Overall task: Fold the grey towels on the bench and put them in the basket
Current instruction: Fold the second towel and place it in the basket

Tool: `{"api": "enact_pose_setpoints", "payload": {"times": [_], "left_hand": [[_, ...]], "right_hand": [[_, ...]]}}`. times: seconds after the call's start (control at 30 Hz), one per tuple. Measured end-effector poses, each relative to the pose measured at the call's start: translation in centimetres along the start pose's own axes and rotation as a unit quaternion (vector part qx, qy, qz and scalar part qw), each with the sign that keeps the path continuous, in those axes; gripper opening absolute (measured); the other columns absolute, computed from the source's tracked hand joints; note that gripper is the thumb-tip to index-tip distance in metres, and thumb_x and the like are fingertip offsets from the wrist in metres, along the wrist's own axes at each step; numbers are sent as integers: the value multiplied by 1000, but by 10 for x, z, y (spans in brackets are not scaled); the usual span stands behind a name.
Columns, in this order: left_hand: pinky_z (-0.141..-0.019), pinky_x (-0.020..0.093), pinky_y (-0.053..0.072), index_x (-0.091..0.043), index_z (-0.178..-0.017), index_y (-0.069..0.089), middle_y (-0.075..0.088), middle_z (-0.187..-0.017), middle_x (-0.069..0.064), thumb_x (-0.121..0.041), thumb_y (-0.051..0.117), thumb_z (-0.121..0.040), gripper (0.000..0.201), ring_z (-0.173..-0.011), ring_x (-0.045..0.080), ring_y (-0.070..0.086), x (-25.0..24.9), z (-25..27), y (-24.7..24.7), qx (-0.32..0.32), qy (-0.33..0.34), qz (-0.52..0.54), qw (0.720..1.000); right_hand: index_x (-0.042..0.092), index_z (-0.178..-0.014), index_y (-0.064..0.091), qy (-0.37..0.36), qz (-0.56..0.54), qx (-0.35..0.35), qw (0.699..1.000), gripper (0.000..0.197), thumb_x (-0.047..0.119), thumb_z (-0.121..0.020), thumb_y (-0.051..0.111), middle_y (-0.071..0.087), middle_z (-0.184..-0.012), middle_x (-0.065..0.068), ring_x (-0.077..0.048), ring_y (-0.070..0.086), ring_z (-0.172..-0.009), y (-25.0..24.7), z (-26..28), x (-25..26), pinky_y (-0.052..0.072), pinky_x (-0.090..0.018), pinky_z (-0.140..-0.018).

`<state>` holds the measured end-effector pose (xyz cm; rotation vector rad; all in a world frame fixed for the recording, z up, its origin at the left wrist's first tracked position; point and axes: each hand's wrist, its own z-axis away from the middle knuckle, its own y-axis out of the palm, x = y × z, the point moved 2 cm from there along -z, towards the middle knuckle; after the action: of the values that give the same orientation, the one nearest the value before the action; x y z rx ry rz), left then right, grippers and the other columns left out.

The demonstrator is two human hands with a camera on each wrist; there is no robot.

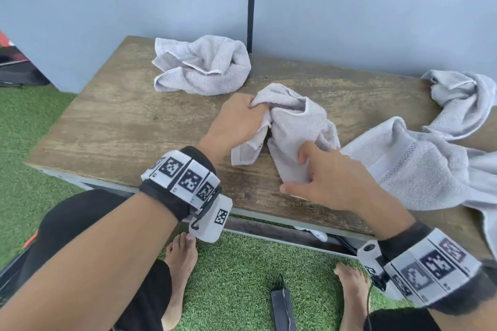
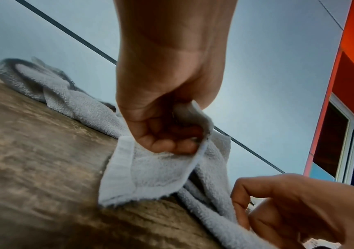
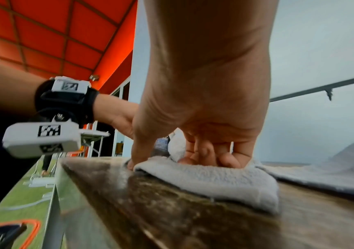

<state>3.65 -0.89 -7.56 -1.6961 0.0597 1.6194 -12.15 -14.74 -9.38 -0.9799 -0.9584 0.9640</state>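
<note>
A small crumpled grey towel (image 1: 293, 126) lies in the middle of the wooden bench (image 1: 121, 121). My left hand (image 1: 239, 118) grips its upper left edge in a fist, and the left wrist view shows the hem bunched in the curled fingers (image 2: 172, 138) with a corner of the towel (image 2: 157, 173) hanging below. My right hand (image 1: 330, 180) pinches the towel's near end against the bench. In the right wrist view its thumb and curled fingers (image 3: 204, 151) sit on the folded cloth (image 3: 214, 182). No basket is in view.
A second crumpled towel (image 1: 204, 64) lies at the back of the bench. A larger one (image 1: 419, 166) spreads at the right, with another (image 1: 462, 99) behind it. A grey wall backs the bench. Below are artificial grass, bare feet and a dark flat device (image 1: 282, 306).
</note>
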Motion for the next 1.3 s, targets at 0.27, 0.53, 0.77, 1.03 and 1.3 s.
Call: {"api": "enact_pose_setpoints", "payload": {"times": [0.27,0.53,0.77,1.03,1.3], "left_hand": [[-59,36,60,-7,-93,67,66,-69,3,-23,56,-98,20,-58,15,65,-4,1,-6,45,-18,67,997],[-72,36,56,-4,-111,66,74,-86,9,-12,54,-101,17,-63,14,65,-4,3,2,86,36,78,993],[-74,16,47,-11,-117,67,68,-89,-5,-8,48,-101,25,-77,6,58,-12,9,6,124,56,107,985],[-102,42,35,-34,-134,46,49,-121,1,-28,60,-88,49,-119,25,41,0,3,19,140,158,-234,949],[-66,35,47,-27,-81,63,57,-67,-13,-23,55,-99,20,-64,6,52,-8,1,14,5,249,-130,960]], "right_hand": [[17,-107,43,52,-69,-189,978,15,23,-95,51,61,-81,-12,-38,58,-73,-18,-24,-15,47,-41,-60],[27,-143,37,-66,-83,-231,967,68,18,-83,68,42,-131,-7,-30,51,-114,-18,-31,22,50,-43,-87],[31,-121,56,-89,-144,-283,944,31,25,-92,64,48,-97,3,-19,52,-79,-20,-37,25,50,-40,-62],[18,-96,44,-10,-232,-313,921,16,31,-100,52,55,-72,2,-27,54,-67,-31,-35,3,41,-39,-59],[17,-110,56,-33,-127,-303,944,34,37,-84,67,50,-117,-6,-29,44,-110,-28,-21,6,41,-37,-91]]}}
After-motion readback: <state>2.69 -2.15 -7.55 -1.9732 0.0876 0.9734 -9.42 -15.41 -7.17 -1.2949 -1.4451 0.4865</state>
